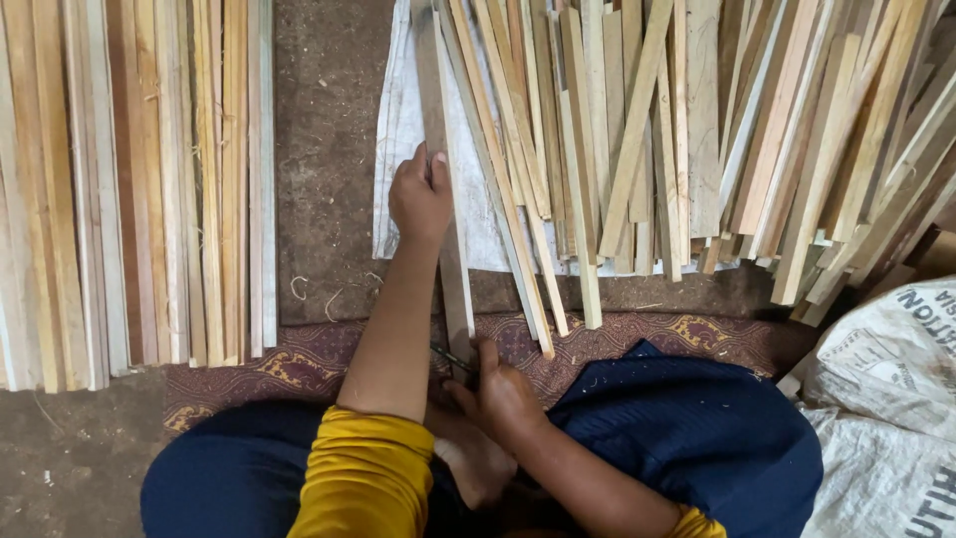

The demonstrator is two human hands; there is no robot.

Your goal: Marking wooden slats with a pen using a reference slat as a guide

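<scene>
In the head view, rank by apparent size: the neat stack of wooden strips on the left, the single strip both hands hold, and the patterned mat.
1. Stack of wooden strips
2. Patterned mat, though the person covers much of it, so this is unsure
3. Held strip, gripped by the left hand and right hand

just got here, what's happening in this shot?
A person sits on a patterned mat on the ground, working on one long wooden slat. The left hand presses on the slat partway up; the right hand holds a small tool against its near end. A neat row of slats lies left, a loose pile right.
</scene>
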